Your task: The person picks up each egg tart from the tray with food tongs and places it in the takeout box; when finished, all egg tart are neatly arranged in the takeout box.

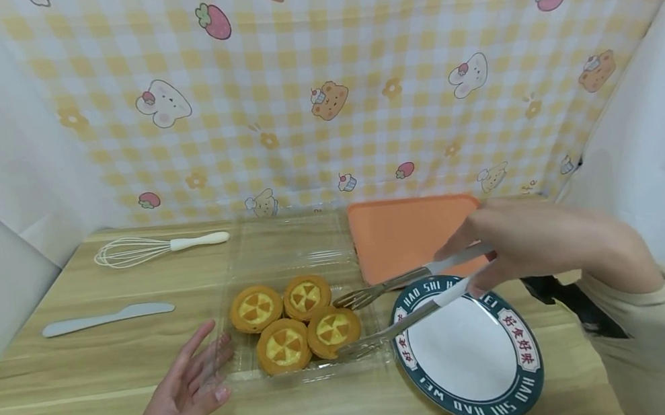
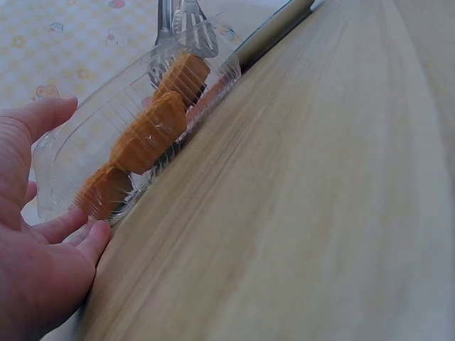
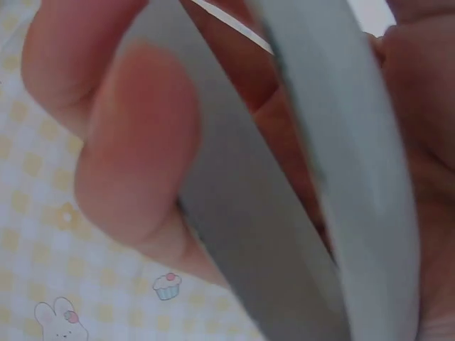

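Note:
My right hand grips a pair of tongs with pale handles and metal ends. The tong ends are spread at the front right egg tart, one on either side of it. Several egg tarts with patterned yellow tops sit in a clear plastic box, its lid folded back. At the box's left side is my left hand, fingers extended and fingertips against the wall in the left wrist view. The right wrist view shows fingers curled round the tong handles.
A white plate with a green lettered rim lies right of the box. Behind it is an orange tray. To the left lie a whisk and a pale knife. A checked cloth hangs at the back.

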`<state>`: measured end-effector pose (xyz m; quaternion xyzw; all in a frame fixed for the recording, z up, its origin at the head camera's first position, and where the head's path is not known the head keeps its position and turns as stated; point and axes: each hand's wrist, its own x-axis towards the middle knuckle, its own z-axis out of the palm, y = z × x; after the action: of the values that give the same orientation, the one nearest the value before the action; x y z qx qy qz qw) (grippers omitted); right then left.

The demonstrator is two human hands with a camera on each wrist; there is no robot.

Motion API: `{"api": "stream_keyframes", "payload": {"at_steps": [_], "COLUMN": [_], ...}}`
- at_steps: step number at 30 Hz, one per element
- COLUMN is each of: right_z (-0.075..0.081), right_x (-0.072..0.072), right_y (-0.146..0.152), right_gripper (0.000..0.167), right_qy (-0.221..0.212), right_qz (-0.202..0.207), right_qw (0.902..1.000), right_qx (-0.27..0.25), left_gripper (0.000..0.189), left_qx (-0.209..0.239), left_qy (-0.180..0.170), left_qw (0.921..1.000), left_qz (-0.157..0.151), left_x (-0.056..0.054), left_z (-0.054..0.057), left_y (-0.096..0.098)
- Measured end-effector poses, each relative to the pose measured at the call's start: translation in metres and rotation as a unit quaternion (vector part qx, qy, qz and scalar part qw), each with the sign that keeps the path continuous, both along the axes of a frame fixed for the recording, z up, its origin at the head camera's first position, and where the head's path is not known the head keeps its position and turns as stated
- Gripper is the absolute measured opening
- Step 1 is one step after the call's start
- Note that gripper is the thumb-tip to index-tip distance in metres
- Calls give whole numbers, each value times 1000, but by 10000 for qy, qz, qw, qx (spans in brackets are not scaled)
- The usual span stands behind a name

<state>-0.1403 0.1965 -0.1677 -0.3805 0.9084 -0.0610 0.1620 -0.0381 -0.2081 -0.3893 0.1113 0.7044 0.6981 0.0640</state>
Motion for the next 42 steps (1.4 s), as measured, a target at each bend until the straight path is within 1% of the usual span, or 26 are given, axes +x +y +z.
{"api": "stream_keyframes", "payload": {"at_steps": [2,5,9,12,15,17,19,24,27,30,33,36,42], "right_z": [1,1,1,-1,-3,-4,-6,-11,-19,-27,-36,-47,-70], "right_x": [-3,-7,-13,-16,-17,-17,-17,-18,-19,-20,-23,-27,-37], "right_y": [-3,-7,-9,-8,-3,2,9,33,52,72,92,111,148], "right_gripper": [43,45,46,46,47,47,47,51,50,48,51,52,54], "right_qy": [-219,-415,-477,-617,-647,-586,-416,9,387,699,966,1231,1228], "right_qz": [-120,-245,-135,-142,-221,-256,-342,-387,-413,-802,-1340,-1747,-2418], "right_qw": [9997,9988,9988,9980,9977,9979,9985,9970,9929,9863,9783,9684,9506], "right_qx": [-13,-15,22,-9,-9,-61,-112,-669,-1043,-1259,-1255,-1283,-1512], "left_gripper": [74,74,73,73,74,73,73,73,73,74,74,73,73], "left_qx": [-15,-35,-62,-80,-75,-68,-68,-69,-44,-29,-36,-65,-83], "left_qy": [5,19,52,51,37,36,48,47,78,144,177,185,143], "left_qw": [10000,10000,10000,10000,10000,10000,10000,10000,10000,9999,9998,9998,9999], "left_qz": [9,17,29,30,26,27,26,13,-11,-42,-53,-43,-34], "left_x": [0,0,0,0,0,0,0,0,0,0,0,0,0], "left_z": [0,0,0,0,0,0,0,-1,-2,-3,-3,-3,-3], "left_y": [0,0,0,0,1,1,1,1,0,-1,-1,-1,-1]}}
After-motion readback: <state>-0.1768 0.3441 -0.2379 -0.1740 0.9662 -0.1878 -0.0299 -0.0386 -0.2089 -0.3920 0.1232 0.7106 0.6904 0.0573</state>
